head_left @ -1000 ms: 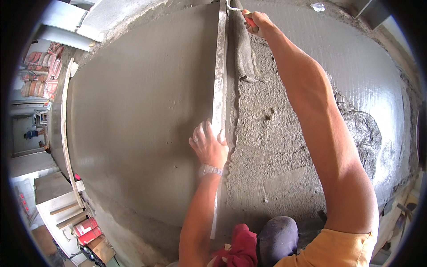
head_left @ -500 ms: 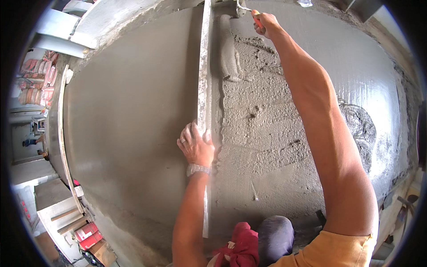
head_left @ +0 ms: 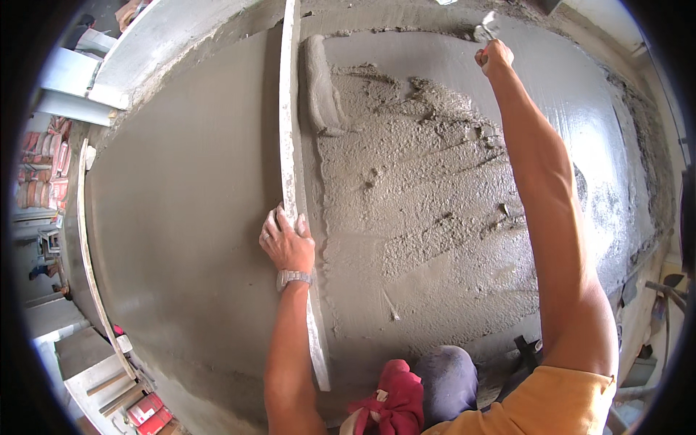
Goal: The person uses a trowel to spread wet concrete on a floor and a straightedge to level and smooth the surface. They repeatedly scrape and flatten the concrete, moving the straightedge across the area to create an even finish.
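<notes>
My left hand (head_left: 288,239), wearing a metal-band watch (head_left: 293,278), is closed over a long, pale, mortar-smeared straightedge (head_left: 287,116). This bar runs from the far edge down to near my knees, lying on wet grey mortar (head_left: 188,159). Stretched out to the far right, my right hand (head_left: 496,56) grips a trowel (head_left: 486,29) by its handle; the blade is blurred and close to the mortar's far border. Between both arms is a rough, lumpy patch of mortar (head_left: 413,174). A thick roll of mortar (head_left: 320,87) lies just right of the bar.
Another long strip (head_left: 90,254) stands along the left border of the mortar. Stacked bags (head_left: 47,163) and red packages (head_left: 148,413) are beyond it. My knee (head_left: 448,380) and a dark red cloth (head_left: 391,399) are at the near edge. Pale beams (head_left: 101,80) rise at the far left.
My right hand has swung the trowel rightward, away from the straightedge's far end. My left hand stays on the bar. The whole view has shifted, so the bar appears farther left and tilted.
</notes>
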Tool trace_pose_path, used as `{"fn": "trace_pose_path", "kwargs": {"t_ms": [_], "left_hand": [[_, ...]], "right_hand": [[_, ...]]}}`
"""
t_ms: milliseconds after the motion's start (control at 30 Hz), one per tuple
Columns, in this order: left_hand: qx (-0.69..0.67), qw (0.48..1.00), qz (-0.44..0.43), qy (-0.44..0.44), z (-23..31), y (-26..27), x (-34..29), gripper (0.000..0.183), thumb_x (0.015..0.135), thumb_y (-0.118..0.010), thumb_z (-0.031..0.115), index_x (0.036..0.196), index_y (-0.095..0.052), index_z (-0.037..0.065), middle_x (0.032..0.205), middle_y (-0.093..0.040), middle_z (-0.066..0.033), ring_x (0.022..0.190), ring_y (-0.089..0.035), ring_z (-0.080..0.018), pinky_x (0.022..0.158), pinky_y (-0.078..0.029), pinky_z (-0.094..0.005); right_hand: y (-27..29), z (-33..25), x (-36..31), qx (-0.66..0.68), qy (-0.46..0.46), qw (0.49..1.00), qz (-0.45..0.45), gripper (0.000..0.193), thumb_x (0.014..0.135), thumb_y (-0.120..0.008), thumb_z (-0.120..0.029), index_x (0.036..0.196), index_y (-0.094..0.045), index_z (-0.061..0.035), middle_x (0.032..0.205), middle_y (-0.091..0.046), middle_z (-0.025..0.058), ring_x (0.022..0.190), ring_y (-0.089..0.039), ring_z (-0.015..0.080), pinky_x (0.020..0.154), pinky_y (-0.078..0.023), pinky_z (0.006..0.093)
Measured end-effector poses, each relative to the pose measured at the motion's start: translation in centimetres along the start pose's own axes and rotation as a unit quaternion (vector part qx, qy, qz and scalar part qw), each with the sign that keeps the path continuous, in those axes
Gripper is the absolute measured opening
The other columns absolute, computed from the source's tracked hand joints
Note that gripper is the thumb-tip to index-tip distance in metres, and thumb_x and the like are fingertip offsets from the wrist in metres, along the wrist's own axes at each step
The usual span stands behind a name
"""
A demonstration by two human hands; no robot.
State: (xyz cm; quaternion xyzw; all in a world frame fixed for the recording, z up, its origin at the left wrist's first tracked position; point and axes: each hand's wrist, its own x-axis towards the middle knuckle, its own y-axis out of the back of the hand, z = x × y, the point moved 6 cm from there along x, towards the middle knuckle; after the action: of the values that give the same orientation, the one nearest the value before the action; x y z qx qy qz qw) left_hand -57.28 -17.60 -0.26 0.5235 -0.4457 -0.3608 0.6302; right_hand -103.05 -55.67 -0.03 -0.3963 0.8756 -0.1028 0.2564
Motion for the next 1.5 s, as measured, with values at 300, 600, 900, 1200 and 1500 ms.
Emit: {"fn": "trace_pose_path", "kwargs": {"t_ms": [300, 600, 900, 1200, 1500], "left_hand": [[0.007, 1.0, -0.011, 0.013, -1.0, 0.3, -0.1, 0.049, 0.09, -0.052, 0.036, 0.126, -0.047, 0.004, 0.126, -0.047, -0.0164, 0.116, -0.045, -0.0346, 0.098, -0.035, -0.0479], [-0.012, 1.0, -0.019, 0.019, -0.8, -0.5, -0.1, 0.048, 0.089, -0.052, 0.036, 0.127, -0.047, 0.006, 0.126, -0.047, -0.013, 0.117, -0.045, -0.0313, 0.1, -0.032, -0.048], [-0.006, 1.0, -0.004, 0.023, -0.8, 0.3, -0.2, 0.05, 0.09, -0.05, 0.038, 0.127, -0.047, 0.004, 0.125, -0.048, -0.0183, 0.114, -0.047, -0.0359, 0.097, -0.035, -0.0478], [-0.019, 1.0, 0.015, 0.019, -1.1, 0.5, -0.2, 0.05, 0.089, -0.051, 0.038, 0.126, -0.048, 0.003, 0.123, -0.049, -0.0186, 0.113, -0.047, -0.0369, 0.095, -0.037, -0.0478], [-0.029, 0.999, 0.016, 0.007, 0.0, -0.1, -0.2, 0.05, 0.09, -0.05, 0.039, 0.125, -0.048, 0.003, 0.122, -0.049, -0.0192, 0.111, -0.048, -0.0377, 0.093, -0.038, -0.0479]], "right_hand": [[-12.9, 11.4, -17.0, -0.192, -0.064, 0.93, -0.308, 0.024, 0.084, -0.063, -0.024, 0.08, -0.054, -0.0017, 0.068, -0.051, 0.0066, 0.051, -0.047, 0.0136, 0.039, -0.038, 0.028], [-13.4, 17.2, -22.8, -0.196, -0.189, 0.908, -0.317, 0.012, 0.085, -0.057, -0.011, 0.083, -0.052, 0.0005, 0.07, -0.05, 0.0078, 0.052, -0.047, 0.0137, 0.04, -0.035, 0.026], [-5.0, 12.0, -15.9, -0.168, -0.159, 0.935, -0.269, 0.019, 0.087, -0.058, -0.016, 0.088, -0.051, 0.0011, 0.072, -0.05, 0.0071, 0.051, -0.047, 0.0104, 0.039, -0.035, 0.0214], [-2.4, 9.6, -20.3, -0.162, -0.045, 0.947, -0.274, 0.02, 0.086, -0.059, -0.019, 0.098, -0.056, -0.0036, 0.074, -0.054, 0.0042, 0.051, -0.047, 0.0095, 0.039, -0.039, 0.0229], [-5.7, 16.5, -28.7, -0.243, -0.16, 0.898, -0.331, 0.024, 0.088, -0.057, -0.021, 0.1, -0.061, -0.0006, 0.065, -0.051, 0.0057, 0.048, -0.048, 0.0137, 0.038, -0.039, 0.0292]]}}
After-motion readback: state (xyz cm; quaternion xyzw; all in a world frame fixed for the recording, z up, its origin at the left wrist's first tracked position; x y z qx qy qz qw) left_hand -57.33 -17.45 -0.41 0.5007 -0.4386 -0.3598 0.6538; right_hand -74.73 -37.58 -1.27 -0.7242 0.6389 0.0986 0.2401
